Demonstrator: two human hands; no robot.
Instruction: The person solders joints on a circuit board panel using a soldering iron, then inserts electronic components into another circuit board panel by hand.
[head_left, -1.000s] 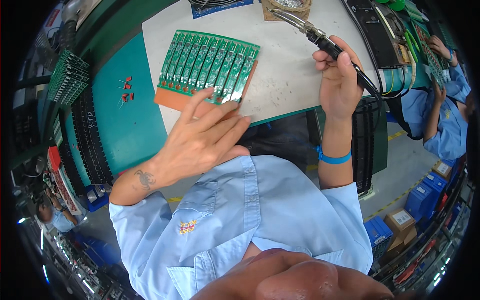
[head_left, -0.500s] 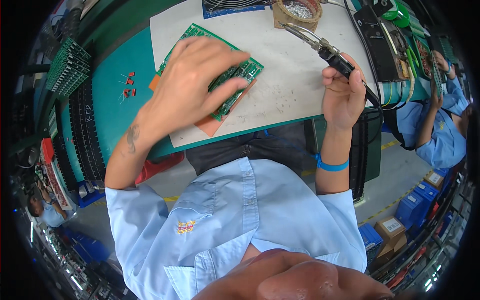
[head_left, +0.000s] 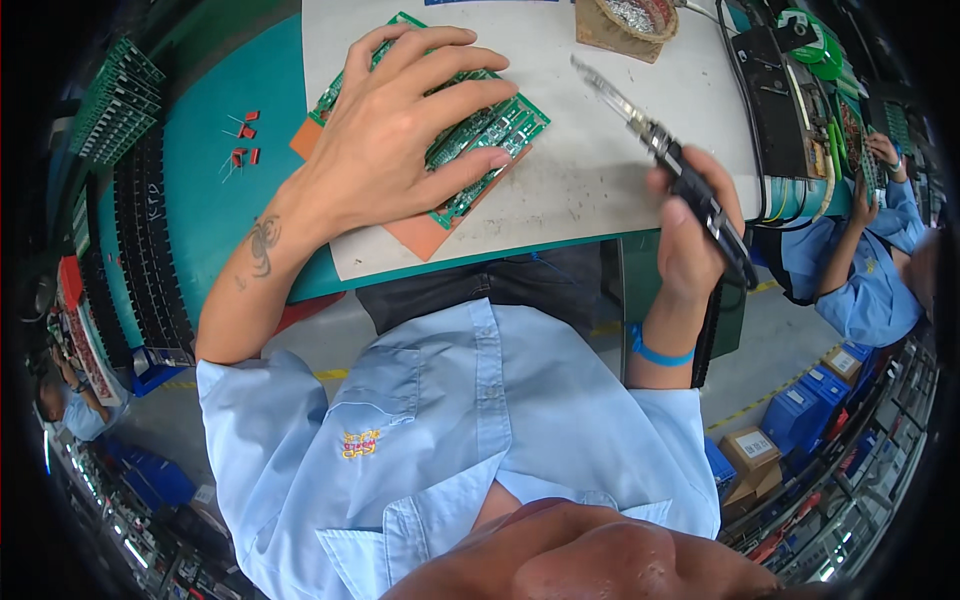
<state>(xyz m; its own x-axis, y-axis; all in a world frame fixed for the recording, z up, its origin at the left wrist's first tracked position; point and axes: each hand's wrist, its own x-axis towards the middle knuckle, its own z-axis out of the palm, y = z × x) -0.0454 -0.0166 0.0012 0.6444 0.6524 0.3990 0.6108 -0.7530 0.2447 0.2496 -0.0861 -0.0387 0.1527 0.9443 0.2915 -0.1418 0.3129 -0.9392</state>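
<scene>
A green circuit board (head_left: 510,130) lies at a slant on a white sheet (head_left: 580,180). Spread across it is my left hand (head_left: 395,125), palm down, with fingers stretched toward the far right edge and thumb near the front right side. Much of the board is hidden under that hand. Orange backing (head_left: 425,238) sticks out from beneath the board at its near corner and left side. My right hand (head_left: 690,245) is closed round the black handle of a soldering iron (head_left: 655,140). The iron's metal tip points away to the upper left, in the air right of the board.
Several red components with wire leads (head_left: 245,135) lie on the green mat (head_left: 215,210) at left. Farther left stand a stack of green boards (head_left: 118,105) and black slotted strips (head_left: 160,230). A holder of metal shavings (head_left: 630,25) sits at the back. Black equipment (head_left: 775,90) and a co-worker (head_left: 870,270) are at right.
My left fingers have spread and stretched farther across the board. My right hand has turned and come slightly nearer with the soldering iron. The whole view has shifted a little.
</scene>
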